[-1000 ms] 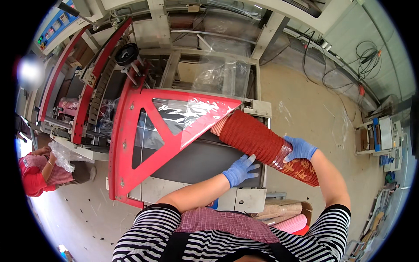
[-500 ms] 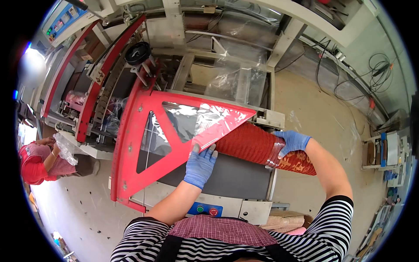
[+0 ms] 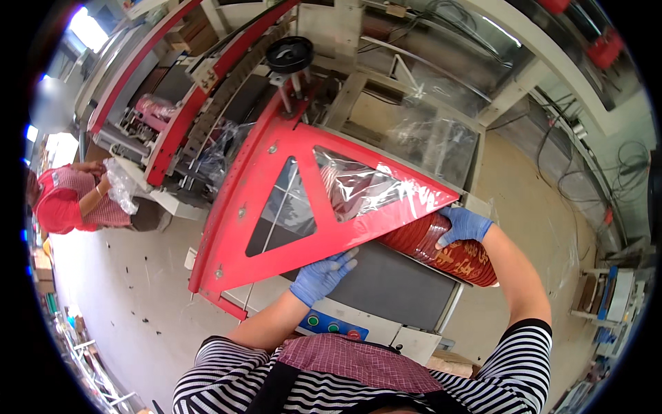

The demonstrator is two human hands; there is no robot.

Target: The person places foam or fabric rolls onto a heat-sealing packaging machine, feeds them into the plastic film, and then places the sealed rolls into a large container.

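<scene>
A red rolled mat (image 3: 470, 262) with a gold pattern lies on the dark conveyor belt, its left part under a red triangular frame (image 3: 289, 265). Clear plastic film (image 3: 372, 196) stretches over and through the frame, shiny and wrinkled. My gloved right hand (image 3: 463, 226) is wrapped over the roll near its right end, thumb on the near side. My gloved left hand (image 3: 323, 277) is at the frame's near edge, fingers stretched out along and partly beneath it. The roll's far end shows only blurrily through the film.
Below the belt (image 3: 407, 286) is a blue button panel (image 3: 333, 324). A black handwheel (image 3: 289, 54) rises behind the frame. Red-barred machinery stands at left. A person in red (image 3: 76, 196) holds clear plastic there. Cables hang at right.
The roll has gone further left under the frame, with my right hand following it. My left hand has slid off the frame's top to its near edge. The view has shifted.
</scene>
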